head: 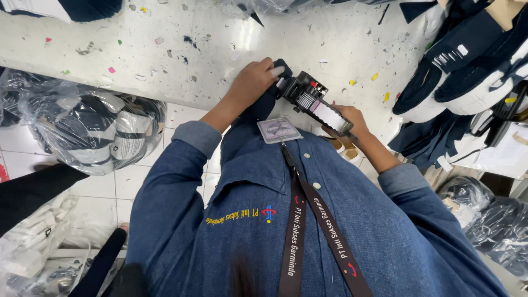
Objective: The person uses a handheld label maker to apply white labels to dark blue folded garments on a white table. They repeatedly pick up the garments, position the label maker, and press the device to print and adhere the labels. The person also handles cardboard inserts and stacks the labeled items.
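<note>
My right hand [353, 120] grips the handle of a black hand-held label gun [309, 96] with a white label strip along its top. My left hand [252, 82] is closed on a dark navy fabric piece [263, 107], with its fingertips against the gun's front end. Both are held close to my chest, over the near edge of a white table [220, 44]. A grey badge [279, 131] on a dark lanyard hangs just below my hands on my blue denim shirt.
Small coloured paper scraps litter the table. Stacks of navy and white garments [467, 66] lie at the right. A clear plastic bag of garments [93, 129] sits on the tiled floor at the left, with more bagged items at the lower left and lower right.
</note>
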